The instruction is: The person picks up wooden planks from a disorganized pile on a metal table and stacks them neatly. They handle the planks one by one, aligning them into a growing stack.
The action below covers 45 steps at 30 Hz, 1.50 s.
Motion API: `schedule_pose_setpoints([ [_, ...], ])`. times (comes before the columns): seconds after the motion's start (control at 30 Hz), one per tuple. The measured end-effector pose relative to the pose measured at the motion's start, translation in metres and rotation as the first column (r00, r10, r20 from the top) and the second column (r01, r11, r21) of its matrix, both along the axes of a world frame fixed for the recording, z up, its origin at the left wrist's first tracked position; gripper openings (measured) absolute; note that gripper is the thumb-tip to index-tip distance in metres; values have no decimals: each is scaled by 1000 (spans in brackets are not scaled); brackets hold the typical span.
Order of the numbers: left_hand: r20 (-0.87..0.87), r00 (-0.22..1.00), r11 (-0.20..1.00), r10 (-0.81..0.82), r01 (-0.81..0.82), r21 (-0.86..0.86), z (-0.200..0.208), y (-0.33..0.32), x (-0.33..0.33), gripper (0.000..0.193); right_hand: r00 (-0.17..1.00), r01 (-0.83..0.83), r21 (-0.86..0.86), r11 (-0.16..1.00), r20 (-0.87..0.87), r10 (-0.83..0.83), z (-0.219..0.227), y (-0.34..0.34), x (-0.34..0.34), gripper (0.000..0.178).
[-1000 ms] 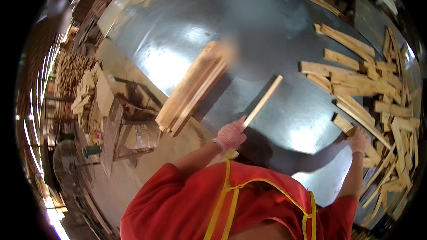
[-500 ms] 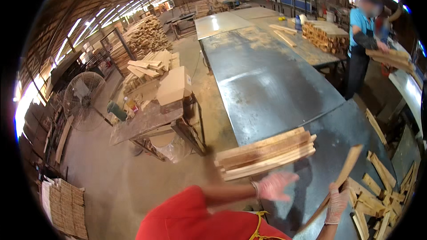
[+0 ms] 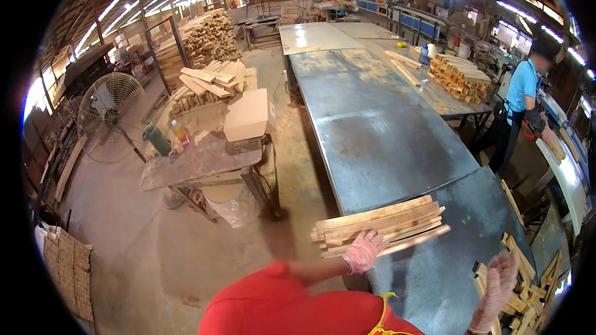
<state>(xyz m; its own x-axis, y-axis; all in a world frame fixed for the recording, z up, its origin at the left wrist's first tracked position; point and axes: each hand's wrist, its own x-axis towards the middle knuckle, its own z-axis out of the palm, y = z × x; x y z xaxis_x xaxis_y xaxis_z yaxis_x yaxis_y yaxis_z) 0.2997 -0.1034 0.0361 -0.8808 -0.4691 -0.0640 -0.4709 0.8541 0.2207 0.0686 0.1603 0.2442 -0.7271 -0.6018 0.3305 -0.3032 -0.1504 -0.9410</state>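
My left hand [image 3: 365,250], in a pinkish knit glove, lies on the near side of a stack of wooden strips [image 3: 382,223], its fingers stretched over the strips. The front strip [image 3: 417,239] sticks out to the right past the others. At the lower right my gloved right hand [image 3: 498,288] is raised with its fingers straight and nothing in it. It is beside a loose heap of short wooden pieces [image 3: 524,301], and hides part of that heap. The stack lies across the near left edge of a dark metal-topped table [image 3: 391,142].
To the left stands a low workbench [image 3: 202,164] with a cardboard box [image 3: 249,115] and bottles. A large fan [image 3: 110,115] is farther left. Piled timber [image 3: 208,40] rises behind. At the right, a person in a blue shirt [image 3: 521,90] works beside another wood stack [image 3: 459,77].
The strip in my right hand is no longer held; that hand is now open, farther right. My left hand has come down onto the stack. The co-worker has turned and leaned toward the machine.
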Motion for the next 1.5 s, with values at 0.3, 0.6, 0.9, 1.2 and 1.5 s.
schedule_pose_setpoints([
  [0.3,65,998,994,-28,21,110,-12,-11,-13,67,779,-13,54,998,-626,44,190,-29,151,100],
  [0.6,-57,991,991,-123,125,37,-17,35,-4,59,678,58,129,990,-733,56,190,-33,157,99],
  [0.9,-172,981,988,-90,66,-139,-40,29,54,51,657,222,104,969,-751,-70,183,6,56,99],
  [1.2,-248,907,939,-341,318,-128,4,53,-24,55,599,497,149,855,-772,-214,263,117,72,99],
  [1.5,-162,745,746,-647,663,70,-28,121,-122,53,456,681,193,706,-866,-203,256,212,49,99],
])
